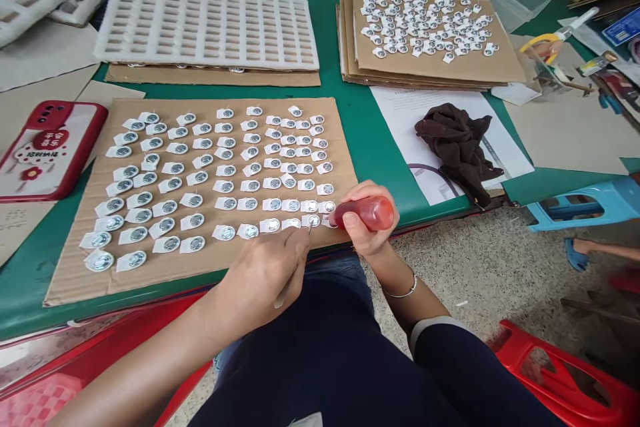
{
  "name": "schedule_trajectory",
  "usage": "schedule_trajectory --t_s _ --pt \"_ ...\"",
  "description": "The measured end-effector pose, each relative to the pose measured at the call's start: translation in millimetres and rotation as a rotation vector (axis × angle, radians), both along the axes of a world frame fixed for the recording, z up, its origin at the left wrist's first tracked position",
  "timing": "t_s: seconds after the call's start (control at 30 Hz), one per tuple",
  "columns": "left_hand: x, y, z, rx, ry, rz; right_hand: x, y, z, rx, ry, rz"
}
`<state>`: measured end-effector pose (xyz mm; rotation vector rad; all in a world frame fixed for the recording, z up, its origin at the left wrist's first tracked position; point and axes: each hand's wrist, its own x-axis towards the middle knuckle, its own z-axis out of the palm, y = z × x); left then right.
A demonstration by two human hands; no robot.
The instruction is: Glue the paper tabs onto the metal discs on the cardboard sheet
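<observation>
My right hand [371, 240] is wrapped around a red squeeze bottle [370, 213], which lies tilted with its narrow end toward the lower right corner of a cardboard sheet [210, 273]. My left hand [273, 263] is closed on a thin metal tool, perhaps tweezers [281, 299]; its fine tip points at a small round silver piece [313, 220] on a white tab. Rows of such round pieces [227, 232] lie on the cardboard, most with their white tabs to the left. Fingers partly hide the tool and the front row.
A white foam grid tray [205, 23] rests behind on cardboard. At back right, stacked cardboard [430, 67] bears more round pieces. A dark cloth [453, 143] lies on paper, beyond it yellow-handled scissors [550, 43]. A red-cased phone [50, 147] is at left, stools [565, 373] at right.
</observation>
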<state>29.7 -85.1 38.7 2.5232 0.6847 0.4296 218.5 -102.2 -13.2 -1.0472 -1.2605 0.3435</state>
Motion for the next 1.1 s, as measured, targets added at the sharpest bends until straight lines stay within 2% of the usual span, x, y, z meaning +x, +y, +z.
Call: schedule_trajectory --t_s 0.77,1.1 --pt "-2.2 -0.4 -1.2 -0.023 0.000 0.003 -0.2 0.2 -1.3 -0.020 -0.088 0.012" --pt "-4.6 0.1 -3.8 -0.073 -0.003 0.005 -0.6 -0.9 -1.0 -0.006 -0.054 0.037"
